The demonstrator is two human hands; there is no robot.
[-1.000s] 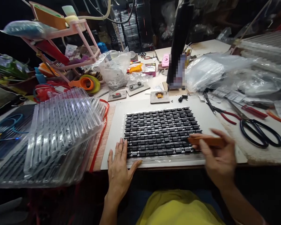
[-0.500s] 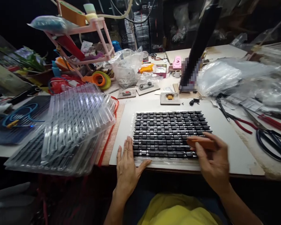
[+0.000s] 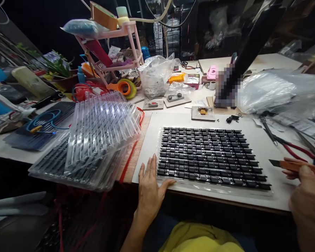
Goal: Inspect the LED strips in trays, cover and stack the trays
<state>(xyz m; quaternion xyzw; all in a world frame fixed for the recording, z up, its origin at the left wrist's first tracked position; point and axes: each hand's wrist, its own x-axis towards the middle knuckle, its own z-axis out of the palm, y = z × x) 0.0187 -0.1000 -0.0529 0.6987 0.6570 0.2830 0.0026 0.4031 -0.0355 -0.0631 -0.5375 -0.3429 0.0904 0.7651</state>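
tray (image 3: 215, 186) | left hand (image 3: 150, 186) at left edge | right hand (image 3: 305, 187) beyond right edge

Bright around filled tray (image 3: 199, 182), dark far behind it. Glaring on clear trays (image 3: 105, 122) left of it. Pixelated at black post (image 3: 252, 52) behind it. Stretched toward edges.

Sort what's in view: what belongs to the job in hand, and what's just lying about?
Likely the job:
knife, in the right hand
tray of black parts, left hand at its corner
board beneath

Likely just lying about:
pliers
plant
clear bag
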